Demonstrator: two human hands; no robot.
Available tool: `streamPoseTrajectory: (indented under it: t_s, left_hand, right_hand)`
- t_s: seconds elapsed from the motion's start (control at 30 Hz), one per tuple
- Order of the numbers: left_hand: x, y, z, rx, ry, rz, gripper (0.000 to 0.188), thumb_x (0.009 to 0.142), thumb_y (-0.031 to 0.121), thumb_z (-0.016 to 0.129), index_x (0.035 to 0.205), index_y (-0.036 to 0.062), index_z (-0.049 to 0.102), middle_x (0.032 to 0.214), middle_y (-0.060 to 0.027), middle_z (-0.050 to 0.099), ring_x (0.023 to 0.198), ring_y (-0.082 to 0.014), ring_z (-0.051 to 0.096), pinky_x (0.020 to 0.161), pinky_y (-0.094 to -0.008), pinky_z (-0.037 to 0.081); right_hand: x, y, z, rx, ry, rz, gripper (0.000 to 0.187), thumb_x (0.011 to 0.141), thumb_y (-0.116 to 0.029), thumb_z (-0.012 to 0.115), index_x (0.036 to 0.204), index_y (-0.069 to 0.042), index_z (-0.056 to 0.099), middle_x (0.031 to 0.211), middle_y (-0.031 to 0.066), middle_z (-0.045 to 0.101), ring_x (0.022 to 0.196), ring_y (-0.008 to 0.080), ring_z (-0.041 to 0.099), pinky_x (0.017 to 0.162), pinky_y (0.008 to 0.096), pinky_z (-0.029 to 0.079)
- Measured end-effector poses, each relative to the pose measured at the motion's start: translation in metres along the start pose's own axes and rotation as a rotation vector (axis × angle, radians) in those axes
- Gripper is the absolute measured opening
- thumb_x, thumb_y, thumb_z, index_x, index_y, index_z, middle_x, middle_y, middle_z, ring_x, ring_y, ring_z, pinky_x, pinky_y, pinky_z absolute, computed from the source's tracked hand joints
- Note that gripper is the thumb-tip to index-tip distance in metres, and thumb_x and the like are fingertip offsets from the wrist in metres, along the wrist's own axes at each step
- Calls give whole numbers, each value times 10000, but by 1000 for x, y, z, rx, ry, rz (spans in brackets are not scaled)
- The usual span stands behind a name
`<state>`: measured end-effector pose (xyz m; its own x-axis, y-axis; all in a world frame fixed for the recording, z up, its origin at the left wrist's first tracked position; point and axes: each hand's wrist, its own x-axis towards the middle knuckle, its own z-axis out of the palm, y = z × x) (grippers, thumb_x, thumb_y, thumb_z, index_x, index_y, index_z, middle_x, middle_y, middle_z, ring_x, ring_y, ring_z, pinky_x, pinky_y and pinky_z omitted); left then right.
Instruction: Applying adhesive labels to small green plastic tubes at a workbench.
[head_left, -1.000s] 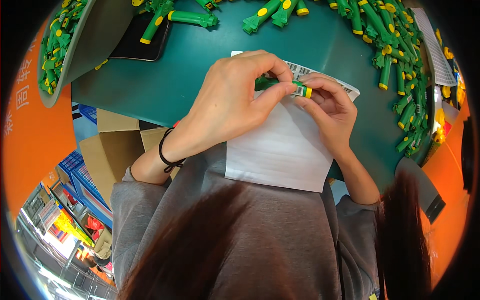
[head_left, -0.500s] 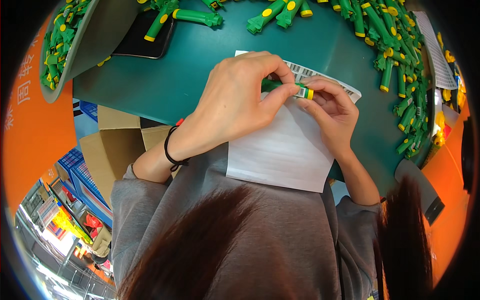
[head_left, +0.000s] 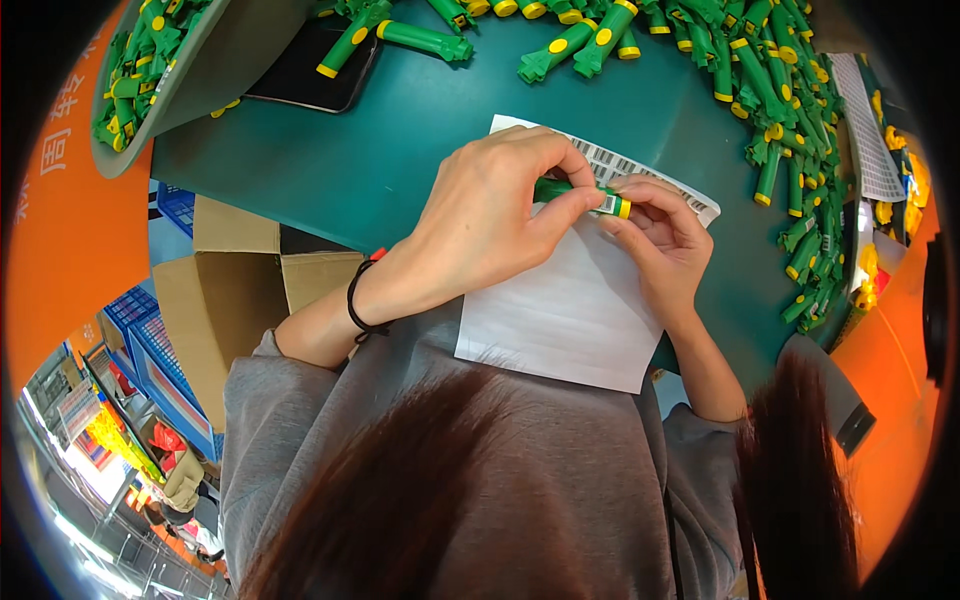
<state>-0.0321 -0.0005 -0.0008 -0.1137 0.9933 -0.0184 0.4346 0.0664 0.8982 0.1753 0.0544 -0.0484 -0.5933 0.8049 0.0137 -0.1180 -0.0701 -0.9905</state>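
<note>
Head view: my left hand (head_left: pixel 490 210) comes in from the left and pinches between thumb and fingers, gripping the middle of a green tube (head_left: pixel 617 206). That tube sits up between my two hands, over the far part of a white sheet (head_left: pixel 560 310). Its long axis runs nearly left to right, dipping slightly toward me at the right. The yellow-banded end points right, with a small pale label beside it; the left end is partly hidden by my left hand. My right hand (head_left: pixel 668 225) grips the yellow end with thumb and bent fingers.

Around this, from the left: an orange panel (head_left: pixel 60 240), then a grey bin (head_left: pixel 225 75) heaped with similar tubes. Blue crates (head_left: pixel 135 310) and an open cardboard box (head_left: pixel 190 320) sit nearer me, beyond the edge of the green bench (head_left: pixel 400 140). A black flat device (head_left: pixel 310 75) lies by the bin, and loose tubes (head_left: pixel 425 40) lie just past it, pointing various ways. The white sheet runs from the bench to my grey top (head_left: pixel 570 450), its far strip covered in barcodes. Strands of my hair (head_left: pixel 400 480) cover part of the top. Right of my hands spreads a dense pile (head_left: pixel 790 110) of tubes, and beyond it a printed sheet (head_left: pixel 870 130).
</note>
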Motion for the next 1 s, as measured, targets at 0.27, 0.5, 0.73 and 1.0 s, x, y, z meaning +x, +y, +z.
streamPoseTrajectory:
  t_s: [0.27, 0.5, 0.73, 1.0]
  left_hand:
    - [0, 2, -1, 41, -9, 21, 146, 813, 145, 760, 862, 31, 683, 799, -110, 692, 722, -299, 659, 627, -392, 500]
    - [2, 3, 0, 32, -36, 6, 175, 816, 169, 775, 851, 29, 675, 833, -118, 705, 734, -300, 671, 635, -395, 512]
    - [2, 10, 0, -16, -150, -72, 234, 918, 234, 742, 957, 6, 713, 837, -62, 715, 741, -118, 616, 667, -267, 492]
    - [2, 8, -7, -390, -401, -246, 320, 1020, 293, 608, 1032, -4, 727, 829, -18, 690, 785, -67, 584, 711, -238, 472]
  right_hand:
    - [0, -1, 1, 0, 1, 6, 360, 832, 169, 682, 1166, 57, 608, 1258, 162, 583, 1186, 247, 596, 1062, 389, 506]
    - [0, 0, -2, -5, -14, -22, 360, 835, 161, 687, 1167, 52, 604, 1262, 162, 579, 1182, 247, 599, 1046, 386, 520]
    - [-2, -2, -5, -55, -74, -60, 360, 843, 150, 689, 1171, 32, 599, 1256, 164, 594, 1175, 249, 610, 1020, 393, 536]
    - [-4, -5, -1, -47, -84, -284, 459, 816, 149, 721, 1226, 6, 573, 1226, 190, 641, 1153, 255, 622, 1001, 395, 522]
